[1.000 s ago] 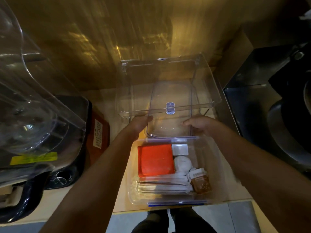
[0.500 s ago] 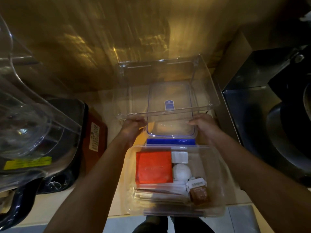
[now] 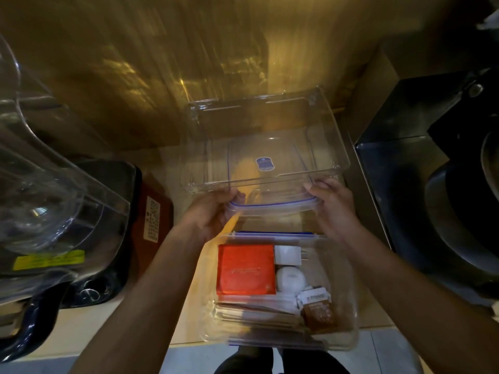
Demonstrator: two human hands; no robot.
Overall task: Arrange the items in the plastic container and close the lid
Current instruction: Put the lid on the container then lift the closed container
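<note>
A clear plastic container [image 3: 348, 300] sits at the counter's front edge, its top uncovered. Inside lie an orange flat box [image 3: 245, 269], a white charger plug [image 3: 287, 255], a white round case [image 3: 290, 278], a brown sachet [image 3: 318, 311] and several flat paper packets [image 3: 256, 313]. Behind it I hold a clear lid with a blue seal [image 3: 272, 205] by its near corners: my left hand [image 3: 213, 211] grips the left corner and my right hand [image 3: 330, 202] the right one. The lid hangs above the counter, partly under a larger clear bin.
A large clear bin [image 3: 264, 147] stands behind against a shiny golden wall. At the left are a clear blender jug [image 3: 40, 168] on a dark base and a brown box [image 3: 152, 211]. Black appliances [image 3: 432, 184] fill the right side. The floor shows below the counter edge.
Both hands have pulled the blue-sealed lid nearer and lifted its near edge. The view has shifted, so the container sits lower in the frame.
</note>
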